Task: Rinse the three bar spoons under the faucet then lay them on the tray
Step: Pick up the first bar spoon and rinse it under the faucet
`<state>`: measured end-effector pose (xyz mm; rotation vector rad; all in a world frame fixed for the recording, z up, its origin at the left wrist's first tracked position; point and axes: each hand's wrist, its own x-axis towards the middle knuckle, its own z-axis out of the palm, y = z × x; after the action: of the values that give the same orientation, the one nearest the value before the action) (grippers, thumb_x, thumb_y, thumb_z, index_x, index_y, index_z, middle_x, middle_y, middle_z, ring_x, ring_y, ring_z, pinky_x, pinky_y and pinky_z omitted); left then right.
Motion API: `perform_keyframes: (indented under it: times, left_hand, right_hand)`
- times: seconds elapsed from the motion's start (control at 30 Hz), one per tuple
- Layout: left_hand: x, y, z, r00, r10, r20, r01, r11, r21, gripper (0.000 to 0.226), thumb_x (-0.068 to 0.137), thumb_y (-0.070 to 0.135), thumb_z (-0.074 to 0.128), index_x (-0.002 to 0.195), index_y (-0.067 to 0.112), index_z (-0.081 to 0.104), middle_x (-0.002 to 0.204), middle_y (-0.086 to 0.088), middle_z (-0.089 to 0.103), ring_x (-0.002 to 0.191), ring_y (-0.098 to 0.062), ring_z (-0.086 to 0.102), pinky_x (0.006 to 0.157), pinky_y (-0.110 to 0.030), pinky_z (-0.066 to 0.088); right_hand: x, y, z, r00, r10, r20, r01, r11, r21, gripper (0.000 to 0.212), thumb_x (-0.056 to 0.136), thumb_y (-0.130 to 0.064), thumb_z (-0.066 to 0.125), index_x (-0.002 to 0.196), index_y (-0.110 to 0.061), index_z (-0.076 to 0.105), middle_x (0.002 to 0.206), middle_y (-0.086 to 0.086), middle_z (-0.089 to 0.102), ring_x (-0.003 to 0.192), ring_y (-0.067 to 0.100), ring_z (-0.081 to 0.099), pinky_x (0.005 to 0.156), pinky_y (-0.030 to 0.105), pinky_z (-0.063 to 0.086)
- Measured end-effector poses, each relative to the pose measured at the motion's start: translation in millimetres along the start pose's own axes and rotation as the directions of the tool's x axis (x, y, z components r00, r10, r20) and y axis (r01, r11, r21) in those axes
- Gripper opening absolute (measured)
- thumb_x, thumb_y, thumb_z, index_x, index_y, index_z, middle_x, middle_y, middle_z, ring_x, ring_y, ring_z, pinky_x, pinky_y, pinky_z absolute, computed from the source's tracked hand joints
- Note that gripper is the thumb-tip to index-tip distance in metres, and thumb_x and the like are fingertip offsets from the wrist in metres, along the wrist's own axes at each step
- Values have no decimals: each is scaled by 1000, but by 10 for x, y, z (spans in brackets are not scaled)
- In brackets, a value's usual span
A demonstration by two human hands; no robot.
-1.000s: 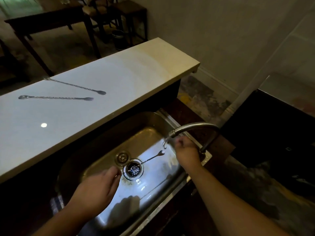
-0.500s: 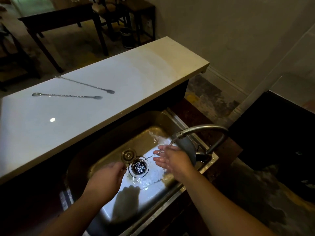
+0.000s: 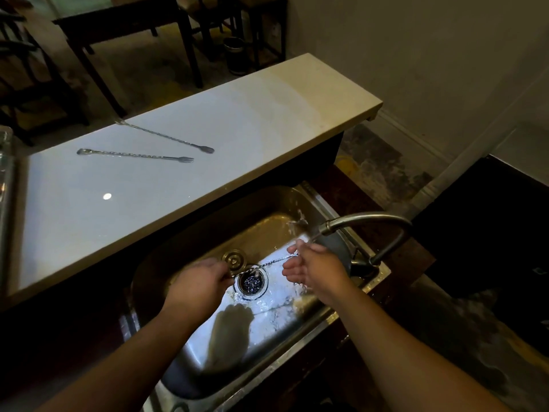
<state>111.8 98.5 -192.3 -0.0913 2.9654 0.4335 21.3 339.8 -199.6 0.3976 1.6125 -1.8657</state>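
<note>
My left hand (image 3: 198, 285) grips one end of a twisted metal bar spoon (image 3: 269, 263) over the steel sink (image 3: 214, 379). The spoon's other end rests against the fingers of my right hand (image 3: 315, 267), which sits under the curved faucet (image 3: 368, 220). Water runs from the spout onto that hand and the spoon's end. Two more bar spoons lie on the white counter: one (image 3: 135, 155) nearer, one (image 3: 166, 136) farther, both with fork-like tips pointing right. No tray is in view.
The drain (image 3: 251, 282) lies under the spoon, with a round stopper (image 3: 234, 259) beside it. The white counter (image 3: 267, 114) rises behind the sink. A dark cabinet (image 3: 490, 233) stands at right. Dark tables and chairs (image 3: 124, 22) stand beyond the counter.
My right hand left the faucet area at the back and came under the spout to the spoon's end. Water now flows. My left hand kept its grip on the spoon.
</note>
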Motion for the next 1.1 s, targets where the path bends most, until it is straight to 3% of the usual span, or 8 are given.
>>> perform_keyframes:
  times: [0.13, 0.3, 0.47, 0.6, 0.77, 0.9, 1.03, 1.1]
  left_hand:
    - [14, 14, -30, 1000, 22, -12, -22, 1000, -4, 14, 92, 39, 67, 94, 25, 68, 92, 1, 64, 92, -25, 63, 74, -36, 53]
    - [4, 20, -27, 999, 37, -29, -37, 999, -6, 10, 91, 40, 66, 94, 31, 62, 91, 7, 65, 89, -20, 63, 69, -33, 52]
    - [-19, -3, -8, 1000, 8, -11, -8, 1000, 18, 17, 87, 44, 69, 85, 31, 58, 84, 9, 63, 85, -17, 62, 67, -32, 49]
    - [-30, -9, 4, 1000, 6, -8, -6, 999, 34, 13, 92, 42, 63, 90, 30, 65, 90, 8, 67, 90, -18, 63, 71, -33, 51]
    - [-50, -26, 32, 1000, 21, 15, -22, 1000, 19, 16, 96, 42, 57, 100, 30, 67, 98, 7, 68, 97, -19, 63, 80, -35, 53]
    - [-45, -1, 66, 998, 32, 50, -33, 999, 11, 19, 92, 50, 60, 96, 31, 63, 94, 9, 66, 91, -16, 63, 73, -35, 53]
    - [-17, -1, 95, 999, 36, 31, -37, 998, 43, 25, 90, 53, 63, 85, 28, 62, 84, 7, 65, 83, -17, 63, 66, -33, 51]
    - [4, -20, 89, 999, 47, 3, -47, 998, 44, 24, 91, 51, 63, 84, 28, 65, 82, 7, 64, 84, -18, 62, 67, -32, 50]
  right_hand:
    - [31, -57, 2, 999, 23, 41, -23, 1000, 12, 16, 106, -13, 51, 105, -8, 67, 79, 19, 77, 69, 29, 78, 57, 32, 62]
    - [30, -68, 30, 1000, 13, 20, -14, 1000, 19, 17, 106, -17, 52, 102, -5, 64, 66, 13, 76, 60, 26, 76, 51, 31, 60]
    - [-2, -77, 42, 997, 42, 71, -47, 997, 63, 14, 106, -12, 51, 110, -1, 60, 79, 18, 79, 78, 34, 79, 65, 35, 64]
    - [-58, -78, 42, 993, 29, 115, -39, 996, 86, 12, 104, -14, 56, 102, -3, 58, 74, 15, 75, 70, 29, 76, 60, 33, 61]
    - [-77, -127, 21, 996, -37, 83, 42, 997, -65, 21, 104, -22, 57, 105, -4, 68, 65, 8, 72, 55, 17, 65, 53, 25, 54]
    - [-59, -115, 17, 999, -22, 49, 22, 1000, 15, 19, 107, -16, 50, 109, -4, 65, 58, 7, 67, 52, 18, 61, 51, 25, 52]
    - [-60, -75, -3, 998, -42, 51, 40, 998, 55, 16, 104, -17, 57, 106, -4, 67, 76, 11, 78, 69, 22, 75, 62, 30, 59]
    - [-70, -66, -19, 998, -61, 33, 60, 998, 20, 17, 102, -19, 62, 104, -5, 71, 77, 10, 77, 66, 18, 73, 58, 26, 56]
